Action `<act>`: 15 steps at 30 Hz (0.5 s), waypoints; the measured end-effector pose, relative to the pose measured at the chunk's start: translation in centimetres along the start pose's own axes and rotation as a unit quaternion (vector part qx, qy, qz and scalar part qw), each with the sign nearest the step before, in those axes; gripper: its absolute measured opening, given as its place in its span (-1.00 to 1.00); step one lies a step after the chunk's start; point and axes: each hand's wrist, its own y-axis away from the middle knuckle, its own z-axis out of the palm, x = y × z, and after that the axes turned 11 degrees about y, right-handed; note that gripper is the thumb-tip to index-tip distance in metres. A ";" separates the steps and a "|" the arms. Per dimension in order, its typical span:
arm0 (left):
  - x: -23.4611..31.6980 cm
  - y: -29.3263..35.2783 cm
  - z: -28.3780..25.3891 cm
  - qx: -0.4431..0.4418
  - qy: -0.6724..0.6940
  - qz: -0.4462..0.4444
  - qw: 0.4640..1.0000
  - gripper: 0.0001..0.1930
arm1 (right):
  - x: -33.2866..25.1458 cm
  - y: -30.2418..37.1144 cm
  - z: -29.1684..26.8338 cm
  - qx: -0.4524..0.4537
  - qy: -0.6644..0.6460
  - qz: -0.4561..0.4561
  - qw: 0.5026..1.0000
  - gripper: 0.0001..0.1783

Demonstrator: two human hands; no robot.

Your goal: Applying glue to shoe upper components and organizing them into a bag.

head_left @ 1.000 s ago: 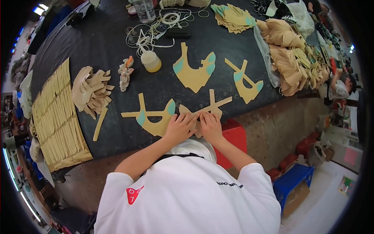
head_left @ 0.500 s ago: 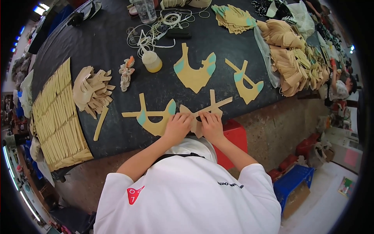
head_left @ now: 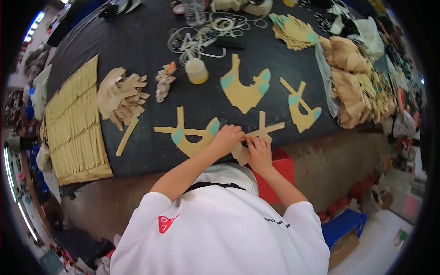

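At the table's near edge, a tan shoe-upper piece [head_left: 240, 155] with crossing straps lies under both my hands. My left hand [head_left: 228, 139] has its fingers bent together over the piece's left part and hides much of it. Close beside it, my right hand [head_left: 258, 151] pinches the piece near the base of the straps, thumb and fingers pressed down. To the left lies another tan upper piece [head_left: 195, 144] with teal patches and a crossed strap. Two more teal-patched pieces lie farther off: a U-shaped one [head_left: 245, 94] and a strapped one [head_left: 302, 112].
Left on the black table [head_left: 151, 160] are rows of tan strips [head_left: 78, 137], a strip pile [head_left: 120, 96] and one loose strip [head_left: 127, 137]. A glue bottle [head_left: 196, 72], a crumpled rag [head_left: 164, 83] and tangled white cord [head_left: 183, 41] lie beyond. Stacked tan pieces [head_left: 350, 94] fill the right.
The view has shifted, so the table things sit farther right. My left hand has moved in over the piece, closer to the right hand, and both still work on it.
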 end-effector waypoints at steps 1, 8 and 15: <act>0.3 -0.1 -0.1 -0.011 -0.016 0.033 0.999 -0.92 | 0.0 0.1 0.0 0.005 -0.009 -0.014 1.000 -0.51; 0.7 0.1 0.6 -0.011 -0.141 0.080 0.987 -0.90 | 0.1 0.4 0.3 0.005 0.013 -0.018 1.000 -0.46; 0.8 1.1 0.2 0.037 -0.153 0.036 0.987 -0.89 | -0.8 -0.3 0.0 -0.005 0.007 -0.036 0.999 -0.47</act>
